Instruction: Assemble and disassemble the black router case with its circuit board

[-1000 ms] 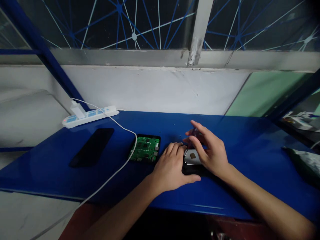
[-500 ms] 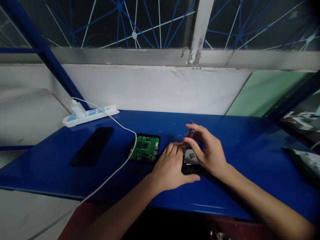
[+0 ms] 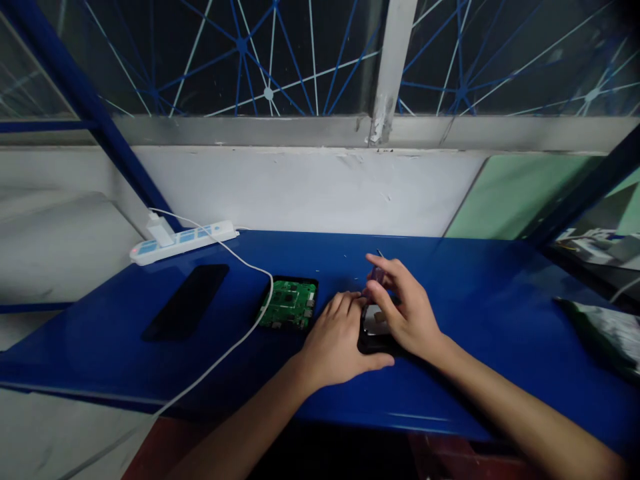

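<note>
A black case with a silver metal plate lies on the blue table, partly hidden by both hands. My left hand rests on its left side, fingers together and pointing away, thumb stretched along the near edge. Above the case, my right hand pinches a small screwdriver with a translucent purple handle between thumb and fingers; its thin metal shaft points up and away. Left of my left hand sits an open black case holding a green circuit board.
A black phone-like slab lies at the left. Behind it is a white power strip with a plug, and a white cable runs over the board's case to the front. A shiny packet lies far right.
The whole view has shifted a little, with the table lower in the picture. My right hand has turned slightly over the metal plate, still with the screwdriver; my left hand keeps its place.
</note>
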`<move>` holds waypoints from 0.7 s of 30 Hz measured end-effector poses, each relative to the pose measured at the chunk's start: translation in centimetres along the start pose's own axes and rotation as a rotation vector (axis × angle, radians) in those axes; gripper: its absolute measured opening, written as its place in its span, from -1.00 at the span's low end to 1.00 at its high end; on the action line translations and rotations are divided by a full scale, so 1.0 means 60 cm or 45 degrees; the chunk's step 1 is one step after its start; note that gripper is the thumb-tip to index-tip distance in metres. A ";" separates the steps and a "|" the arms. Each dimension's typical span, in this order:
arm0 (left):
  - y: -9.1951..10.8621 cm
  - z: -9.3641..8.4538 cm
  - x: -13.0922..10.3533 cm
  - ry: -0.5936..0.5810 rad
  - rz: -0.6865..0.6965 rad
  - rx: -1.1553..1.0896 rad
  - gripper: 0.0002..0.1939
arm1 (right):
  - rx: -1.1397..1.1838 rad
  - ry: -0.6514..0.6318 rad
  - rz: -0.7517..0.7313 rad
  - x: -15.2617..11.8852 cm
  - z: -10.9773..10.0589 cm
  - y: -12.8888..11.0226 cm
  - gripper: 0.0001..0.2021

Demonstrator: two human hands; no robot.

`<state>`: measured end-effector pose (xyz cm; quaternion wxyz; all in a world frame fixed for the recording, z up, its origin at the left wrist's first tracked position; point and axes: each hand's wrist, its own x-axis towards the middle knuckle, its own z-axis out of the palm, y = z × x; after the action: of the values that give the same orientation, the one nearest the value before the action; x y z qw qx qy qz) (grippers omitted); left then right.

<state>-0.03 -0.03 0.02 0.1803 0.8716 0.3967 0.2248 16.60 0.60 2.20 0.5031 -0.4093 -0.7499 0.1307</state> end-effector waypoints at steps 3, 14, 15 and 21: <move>0.000 -0.001 0.000 -0.005 -0.013 0.032 -0.08 | 0.179 0.091 0.195 0.008 -0.001 0.012 -0.57; -0.007 0.003 -0.002 -0.065 -0.070 0.019 -0.03 | -0.767 -0.001 0.472 0.033 -0.133 0.153 -0.56; -0.007 0.003 -0.002 -0.068 -0.072 0.018 -0.02 | -0.925 -0.078 0.502 0.027 -0.141 0.168 -0.57; -0.004 -0.003 -0.003 -0.088 -0.071 0.017 -0.03 | -1.099 -0.217 0.599 -0.001 -0.143 0.208 -0.60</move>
<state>-0.39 0.02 -0.02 0.1941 0.8687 0.4158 0.1866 30.02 6.58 -1.44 0.1817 -0.7260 -0.6615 -0.0487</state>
